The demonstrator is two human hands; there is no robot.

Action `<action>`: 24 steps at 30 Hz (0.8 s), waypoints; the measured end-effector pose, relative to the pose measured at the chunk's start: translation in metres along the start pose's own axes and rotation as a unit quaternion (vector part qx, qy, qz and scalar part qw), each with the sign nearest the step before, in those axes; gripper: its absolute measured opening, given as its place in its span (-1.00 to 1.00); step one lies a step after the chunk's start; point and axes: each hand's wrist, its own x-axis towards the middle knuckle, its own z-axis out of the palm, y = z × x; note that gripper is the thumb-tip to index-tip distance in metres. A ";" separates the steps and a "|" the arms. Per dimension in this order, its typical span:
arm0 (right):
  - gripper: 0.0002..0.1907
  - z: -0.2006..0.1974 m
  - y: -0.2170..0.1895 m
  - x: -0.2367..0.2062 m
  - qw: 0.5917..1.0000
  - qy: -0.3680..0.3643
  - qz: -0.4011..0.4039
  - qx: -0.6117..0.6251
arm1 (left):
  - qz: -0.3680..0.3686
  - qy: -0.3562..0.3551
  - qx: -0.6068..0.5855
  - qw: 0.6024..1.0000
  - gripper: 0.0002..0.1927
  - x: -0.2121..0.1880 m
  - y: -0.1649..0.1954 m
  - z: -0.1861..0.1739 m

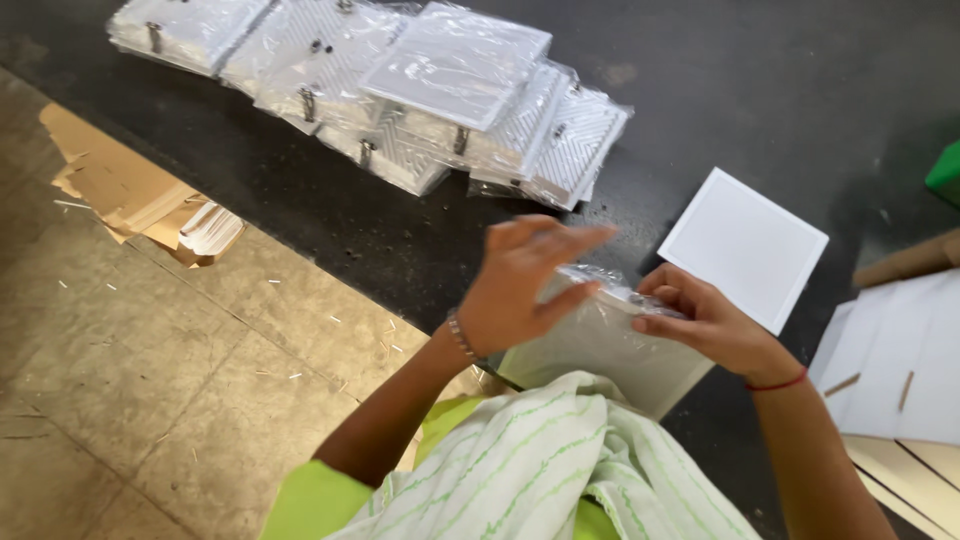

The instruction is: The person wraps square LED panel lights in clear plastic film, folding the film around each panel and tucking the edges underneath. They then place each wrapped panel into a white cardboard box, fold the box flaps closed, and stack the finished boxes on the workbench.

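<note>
The left hand [525,290] rests on the top of a square white panel in a clear plastic bag [610,345], fingers extended and slightly blurred; whether it grips the bag cannot be told. The right hand [705,320] pinches the bag's upper right edge between thumb and curled fingers. The panel lies just above the person's lap, over the near edge of a dark worktop [760,110]. Its lower part is hidden behind a green-striped white cloth [540,465], so its long axis cannot be judged; the visible edge runs toward the upper right. A bare white square panel [745,248] lies flat just beyond the right hand. A stack of bagged panels [400,90] with what appear to be metal clips sits well apart at the far side. Cardboard scraps [130,190] lie on the tiled floor [150,380] to the left.
</note>
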 end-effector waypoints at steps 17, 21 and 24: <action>-0.77 0.055 -0.128 0.283 0.562 0.351 -0.504 -0.553 | -0.277 0.145 0.057 0.948 -0.71 -0.123 -0.036 -0.117; -0.82 0.070 -0.110 0.325 0.567 0.362 -0.508 -0.538 | -0.333 0.135 0.049 0.932 -0.74 -0.143 -0.039 -0.132; -0.79 0.085 -0.109 0.316 0.638 0.316 -0.468 -0.523 | -0.355 0.117 0.061 0.925 -0.77 -0.150 -0.046 -0.136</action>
